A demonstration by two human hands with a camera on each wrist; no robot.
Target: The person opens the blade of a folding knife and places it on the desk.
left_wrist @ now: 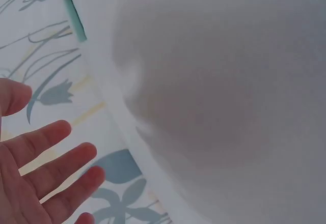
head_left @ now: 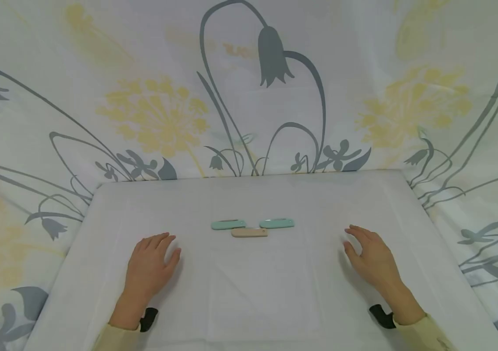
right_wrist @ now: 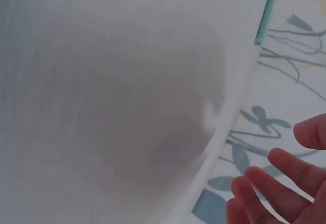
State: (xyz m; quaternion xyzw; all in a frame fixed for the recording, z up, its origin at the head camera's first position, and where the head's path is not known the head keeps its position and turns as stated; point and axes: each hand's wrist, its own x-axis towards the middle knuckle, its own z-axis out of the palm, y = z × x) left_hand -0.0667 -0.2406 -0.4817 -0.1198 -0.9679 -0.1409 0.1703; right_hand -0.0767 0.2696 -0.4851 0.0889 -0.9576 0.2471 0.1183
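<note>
Three folding knives lie close together on the white table in the head view. The left one is a mint-green knife [head_left: 229, 224], the right one another mint-green knife [head_left: 277, 223], and a beige knife [head_left: 249, 233] sits between them, slightly nearer to me. My left hand [head_left: 151, 263] hovers left of the knives, fingers relaxed and holding nothing. On the other side, my right hand [head_left: 372, 258] is held above the table with its fingers loosely extended. Both wrist views show spread fingers, with a mint-green knife [left_wrist: 74, 18] at the upper edge of the left one.
A white cloth covers the table [head_left: 257, 292]. Behind it and along both sides hangs a curtain [head_left: 240, 107] printed with grey and yellow flowers. A black strap piece [head_left: 149, 320] shows at the left wrist, and a similar black piece [head_left: 382, 316] at the right.
</note>
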